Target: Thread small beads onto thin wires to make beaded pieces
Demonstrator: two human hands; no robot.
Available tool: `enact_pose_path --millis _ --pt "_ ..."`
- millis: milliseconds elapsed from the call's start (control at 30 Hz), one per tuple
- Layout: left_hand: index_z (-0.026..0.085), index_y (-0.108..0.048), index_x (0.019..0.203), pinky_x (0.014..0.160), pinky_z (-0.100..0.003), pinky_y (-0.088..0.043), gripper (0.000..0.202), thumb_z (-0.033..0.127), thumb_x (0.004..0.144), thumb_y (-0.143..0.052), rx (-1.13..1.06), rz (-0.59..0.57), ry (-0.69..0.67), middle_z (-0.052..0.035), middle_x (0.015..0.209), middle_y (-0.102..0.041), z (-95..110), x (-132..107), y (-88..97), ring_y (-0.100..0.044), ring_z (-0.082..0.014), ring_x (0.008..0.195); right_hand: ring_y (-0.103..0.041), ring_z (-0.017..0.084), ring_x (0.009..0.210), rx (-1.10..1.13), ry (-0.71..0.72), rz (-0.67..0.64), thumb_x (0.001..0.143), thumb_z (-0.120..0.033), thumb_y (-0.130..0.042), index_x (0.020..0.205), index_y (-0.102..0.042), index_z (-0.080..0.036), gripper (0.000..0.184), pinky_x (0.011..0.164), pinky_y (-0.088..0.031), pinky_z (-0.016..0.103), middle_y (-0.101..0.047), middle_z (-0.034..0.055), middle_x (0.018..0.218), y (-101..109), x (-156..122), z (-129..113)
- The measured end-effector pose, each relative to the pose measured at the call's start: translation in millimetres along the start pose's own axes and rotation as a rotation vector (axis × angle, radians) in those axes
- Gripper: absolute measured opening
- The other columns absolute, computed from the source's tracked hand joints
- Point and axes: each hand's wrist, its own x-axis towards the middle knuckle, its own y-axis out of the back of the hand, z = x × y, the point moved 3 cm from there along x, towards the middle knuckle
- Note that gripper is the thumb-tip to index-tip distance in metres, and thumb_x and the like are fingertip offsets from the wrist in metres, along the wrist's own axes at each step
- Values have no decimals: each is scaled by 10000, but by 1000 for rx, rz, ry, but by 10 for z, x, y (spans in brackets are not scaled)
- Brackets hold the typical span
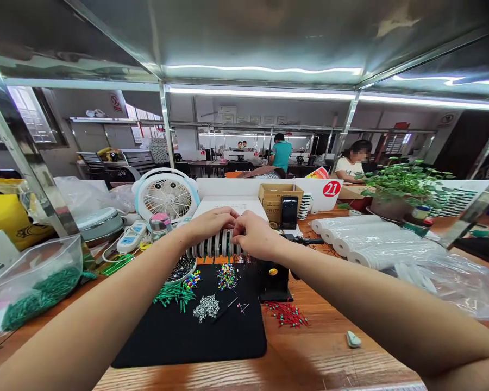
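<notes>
**A:** Where are the hands?

**B:** Both are over the middle of the table (309, 353), side by side. The left hand (209, 225) and the right hand (255, 234) are closed, fingers curled down and meeting on top of a row of black-and-white rings (215, 245). They seem to grip it, though I can't tell whether the fingertips also pinch something smaller.

**A:** And where's that row?

**B:** It stands upright at the far edge of a black mat (187, 336), just beside a small black stand (274, 281) on its right.

**A:** What's on the mat?

**B:** There's a round dish (181, 270) of dark bits, then small piles: green pins (175, 296), multicoloured pins (227, 277) and silver pieces (206, 308). Red-tipped pins (286, 314) lie off the mat on the bare wood.

**A:** What's farther out?

**B:** On the left are a white desk fan (167, 194), a power strip (132, 236) and a plastic bag of green pieces (41, 290). Past the hands are a cardboard box (275, 201) with a black phone (289, 213) upright against it. On the right lie rolls of white film (375, 239) beneath a potted plant (407, 184).

**A:** Anyone else?

**B:** A co-worker in a white top (352, 165) sits beyond the plant, and another in a teal shirt (281, 155) stands farther back.
</notes>
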Motion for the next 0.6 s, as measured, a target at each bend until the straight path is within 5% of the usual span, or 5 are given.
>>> enact_pose_path --millis 100,233,467,600 --pt "164 -589 876 918 -364 -384 230 284 759 -432 90 23 -37 -55 980 -634 50 -48 -3 -542 -226 986 -578 140 733 118 26 5 715 -166 -660 790 -648 -128 85 675 -452 256 -636 51 810 154 -32 51" --pt "203 -560 1039 952 -365 -359 284 356 829 -445 254 53 -182 -49 1085 -638 57 -193 -100 -529 -221 1051 -580 164 846 64 42 170 787 -182 -571 914 -653 -119 163 769 -448 297 -641 87 924 394 -147 268" --pt "287 -393 1260 965 -387 -368 533 250 768 -595 562 276 -324 -41 1212 -520 7 -360 -388 -476 -227 1123 -516 220 1062 -203 262 21 822 -113 -483 1193 -570 -144 383 941 -379 357 -595 126 1122 267 -361 381" --pt "303 -461 1219 984 -405 -367 469 204 777 -583 672 375 -356 -62 1252 -411 -31 -343 -510 -429 -241 1166 -504 235 1122 -195 277 -51 811 -90 -472 1204 -557 -140 405 970 -365 369 -589 128 1183 248 -369 347"
